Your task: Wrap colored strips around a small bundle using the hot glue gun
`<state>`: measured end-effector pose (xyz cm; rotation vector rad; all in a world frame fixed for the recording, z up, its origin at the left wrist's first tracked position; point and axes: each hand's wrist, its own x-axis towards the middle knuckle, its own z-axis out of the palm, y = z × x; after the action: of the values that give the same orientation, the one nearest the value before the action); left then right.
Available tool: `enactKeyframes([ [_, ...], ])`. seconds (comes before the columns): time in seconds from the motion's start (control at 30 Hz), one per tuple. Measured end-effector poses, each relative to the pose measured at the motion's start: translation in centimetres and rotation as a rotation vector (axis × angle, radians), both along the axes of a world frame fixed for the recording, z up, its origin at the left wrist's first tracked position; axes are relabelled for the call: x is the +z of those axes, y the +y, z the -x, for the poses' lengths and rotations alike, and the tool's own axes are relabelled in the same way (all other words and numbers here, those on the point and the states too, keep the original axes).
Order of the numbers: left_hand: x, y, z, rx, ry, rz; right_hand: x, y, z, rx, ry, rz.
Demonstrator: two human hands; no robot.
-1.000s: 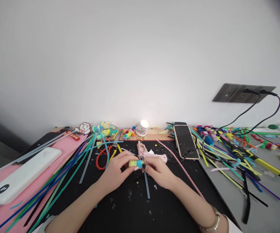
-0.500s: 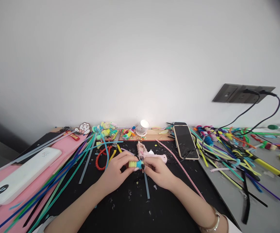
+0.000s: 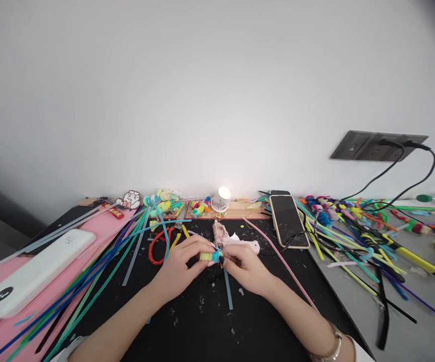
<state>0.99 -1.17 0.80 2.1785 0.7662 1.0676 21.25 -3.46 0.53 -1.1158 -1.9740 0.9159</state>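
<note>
Between my two hands is a small coiled pipe-cleaner piece (image 3: pixel 206 256), yellow at its left end and blue at its right. My left hand (image 3: pixel 185 259) is closed around the yellow part, its thumb below. With thumb and fingers pinched, my right hand (image 3: pixel 244 264) grips the blue end; a dark bit shows by that thumb. Just behind the hands lies a pink glue gun (image 3: pixel 240 243), partly hidden by my right hand. A translucent glue stick (image 3: pixel 228 291) points toward me beneath the hands. Red-handled scissors (image 3: pixel 156 247) rest beyond my left hand.
A black mat (image 3: pixel 187 327) with scraps covers the middle. To the left, long pipe cleaners (image 3: pixel 100 266) and a white power bank (image 3: pixel 39 271) lie on pink sheeting. A paper cup (image 3: pixel 221 200) stands by the wall. On the right are a phone (image 3: pixel 288 221), yellow-black pliers (image 3: pixel 413 254) and more pipe cleaners.
The coiled piece has turned very slightly between my fingers, with a little more blue showing on top. Both hands stay in nearly the same place; everything else is still.
</note>
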Motion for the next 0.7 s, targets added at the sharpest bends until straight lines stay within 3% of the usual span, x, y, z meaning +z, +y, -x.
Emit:
enactKeyframes([
  [0.7,0.23,-0.41,0.04,0.014,0.053,-0.015,-0.25,-0.09,0.04,-0.042,-0.074,-0.132],
])
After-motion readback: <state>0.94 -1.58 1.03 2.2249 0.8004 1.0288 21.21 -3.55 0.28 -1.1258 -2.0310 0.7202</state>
